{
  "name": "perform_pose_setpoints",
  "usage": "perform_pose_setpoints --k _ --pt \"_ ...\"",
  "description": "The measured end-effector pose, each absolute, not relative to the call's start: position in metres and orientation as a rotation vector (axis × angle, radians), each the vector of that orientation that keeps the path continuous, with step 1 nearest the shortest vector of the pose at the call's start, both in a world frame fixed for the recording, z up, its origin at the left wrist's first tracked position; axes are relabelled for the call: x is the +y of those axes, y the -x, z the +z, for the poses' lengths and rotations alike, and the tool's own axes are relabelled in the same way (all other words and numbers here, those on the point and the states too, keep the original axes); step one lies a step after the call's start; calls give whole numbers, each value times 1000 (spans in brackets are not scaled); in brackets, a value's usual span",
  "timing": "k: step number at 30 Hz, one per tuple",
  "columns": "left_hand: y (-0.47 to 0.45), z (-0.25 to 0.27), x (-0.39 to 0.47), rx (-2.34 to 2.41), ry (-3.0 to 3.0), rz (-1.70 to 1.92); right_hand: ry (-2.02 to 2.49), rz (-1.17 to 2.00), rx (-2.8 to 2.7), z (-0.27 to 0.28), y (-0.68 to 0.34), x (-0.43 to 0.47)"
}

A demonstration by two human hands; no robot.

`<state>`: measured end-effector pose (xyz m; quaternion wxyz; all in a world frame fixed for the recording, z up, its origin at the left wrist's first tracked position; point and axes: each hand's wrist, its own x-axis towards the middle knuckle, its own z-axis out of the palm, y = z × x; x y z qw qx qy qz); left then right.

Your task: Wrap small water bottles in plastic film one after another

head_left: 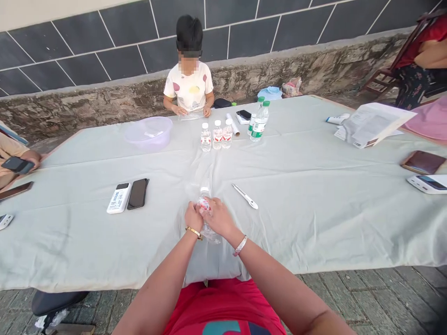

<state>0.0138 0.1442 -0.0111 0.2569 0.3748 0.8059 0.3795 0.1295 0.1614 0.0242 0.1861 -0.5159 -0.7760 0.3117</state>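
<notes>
Far to the left of both hands, a dark phone rests in another person's hand at the table edge. Closer in, still left of the hands and well apart from them, a white rectangular device with a printed label lies on the pale grey-green tablecloth, touching a black smartphone on its right side. Beyond these, farther from the wearer, stands a translucent lilac plastic bowl. The left hand, with a gold bangle at the wrist, is closed around the small clear plastic water bottle with a red-and-white label, gripping its left side near the neck. The right hand, wearing a silver bracelet, grasps the same bottle from the right, fingers curled over the label; the bottle sits directly between the two hands, its lower part resting against the table edge. Straight ahead of the hands, well apart, three small matching bottles stand upright in a row, and a seated person in a cream spotted shirt sits behind them. Just right of the right hand lies a white pen-shaped instrument. Farther right and ahead stand two taller green-capped bottles. Far right lies a folded printed paper sheet.
</notes>
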Motion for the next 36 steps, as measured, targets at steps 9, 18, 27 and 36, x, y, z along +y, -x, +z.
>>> perform_pose_setpoints --k 9,18,27,36 --pt "-15 -3 140 1881 -911 1426 1508 970 -2074 10 -141 170" --pt "13 25 122 1574 -663 1583 1739 712 -2233 14 -148 180" --pt "54 19 92 1643 -524 1633 1876 576 -2374 35 -149 191" --pt "72 27 90 1605 -1009 1085 2035 577 -2334 33 -174 207"
